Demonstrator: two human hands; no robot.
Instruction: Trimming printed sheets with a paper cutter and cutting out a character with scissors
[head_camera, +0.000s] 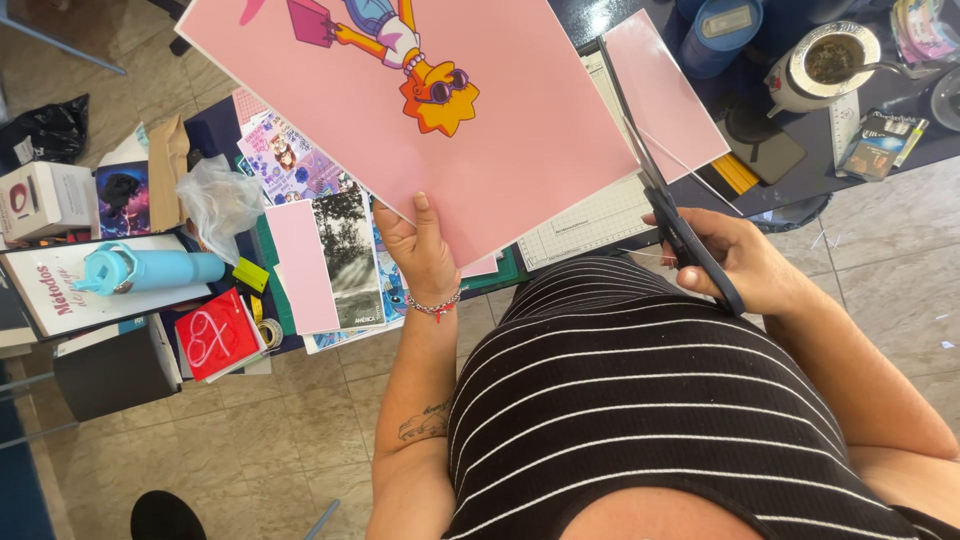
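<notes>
Two hands: both are seen at work above a cluttered desk.
Left hand (425, 255): closed in a pinch on the near edge of the pink sheet (500, 120), thumb on top, fingers hidden beneath; a beaded bracelet (436, 304) is worn at the wrist.
Right hand (735, 262): fingers are threaded through the handles of the black scissors (672, 212) and curled about them.
Scissors: blades are parted and set into the right side of the sheet, a narrow pink strip (665, 95) lying beyond the blades.
Pink sheet: held tilted above the desk between the hands; a cartoon figure in yellow and orange is printed near its far end.
Obstruction: much of the desk is hidden by the sheet; the near view is filled by a striped black top (640, 400).
Left of desk: a red booklet (217, 335), a light blue bottle (150, 270) lying on a white book, a grey photograph print (350, 255) and a crumpled clear bag (218, 200) are noted.
Beneath the sheet: a gridded cutting mat (590, 225).
Far right: a white cup with a metal straw (825, 60) and a blue lidded container (722, 30).
</notes>
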